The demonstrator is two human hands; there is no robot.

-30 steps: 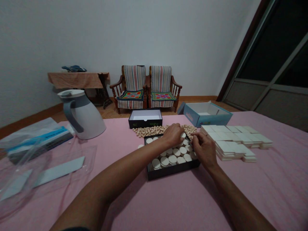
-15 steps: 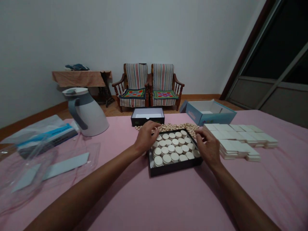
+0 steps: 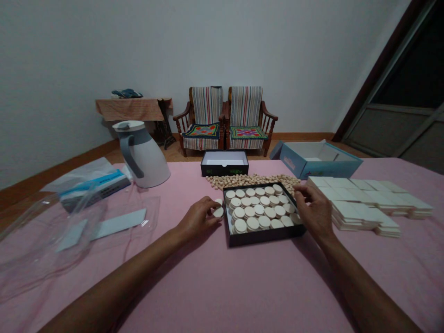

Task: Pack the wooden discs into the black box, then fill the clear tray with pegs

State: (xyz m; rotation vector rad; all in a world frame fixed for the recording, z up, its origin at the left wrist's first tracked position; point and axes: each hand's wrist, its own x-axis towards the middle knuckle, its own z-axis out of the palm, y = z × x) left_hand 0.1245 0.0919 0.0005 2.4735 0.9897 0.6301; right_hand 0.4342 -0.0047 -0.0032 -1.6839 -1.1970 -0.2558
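Observation:
A shallow black box holds rows of stacked pale round wooden discs on the pink-covered table. Just outside its left wall, my left hand pinches a round wooden disc between thumb and fingers. Another disc shows right behind that one, partly hidden by the fingers. My right hand is at the box's right side, fingers bent and apart with nothing visible between them. Whether it touches the wall I cannot tell. Behind the box lies a spread of small wooden beads.
Stacks of pale square tiles stand to the right. Farther back are another black box and a blue box. On the left are a white-and-grey jug, clear plastic packaging and a blue-and-grey packet.
My left hand has moved from the box's back left corner to the outside of its left wall, where it now holds a disc. My right hand stays beside the box. The view has shifted slightly.

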